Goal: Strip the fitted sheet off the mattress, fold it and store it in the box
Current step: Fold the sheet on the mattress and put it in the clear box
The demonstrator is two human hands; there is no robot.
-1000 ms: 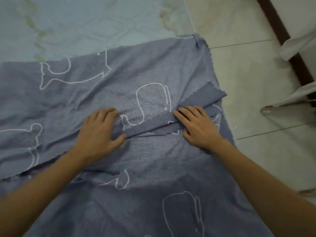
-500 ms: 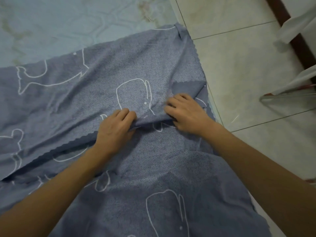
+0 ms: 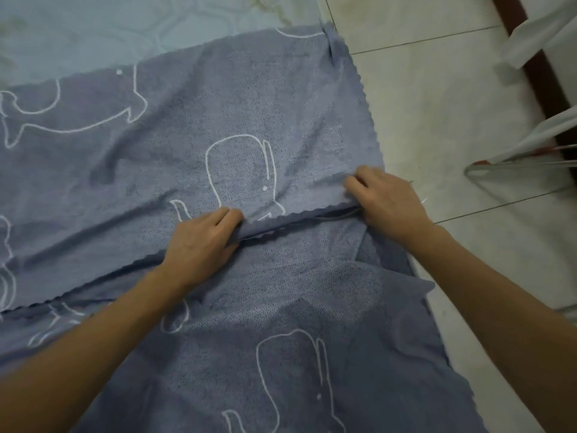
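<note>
The blue-grey sheet (image 3: 237, 120) with white whale outlines lies spread over the pale mattress (image 3: 125, 26), folded so that a scalloped edge runs across the middle. My left hand (image 3: 203, 242) grips that edge near the centre, fingers curled over the fabric. My right hand (image 3: 387, 201) pinches the same edge at the sheet's right side, by the mattress border. A loose corner of the sheet (image 3: 402, 282) sticks out lower right. No box is in view.
Light floor tiles (image 3: 452, 135) run along the right of the mattress. White cloth (image 3: 537, 35) hangs by a dark wooden strip at top right, with a thin metal frame (image 3: 505, 170) below it.
Both hands went from lying flat on the folded flap to gripping its edge. The right hand moved out to the sheet's right side and the flap is now pulled straight.
</note>
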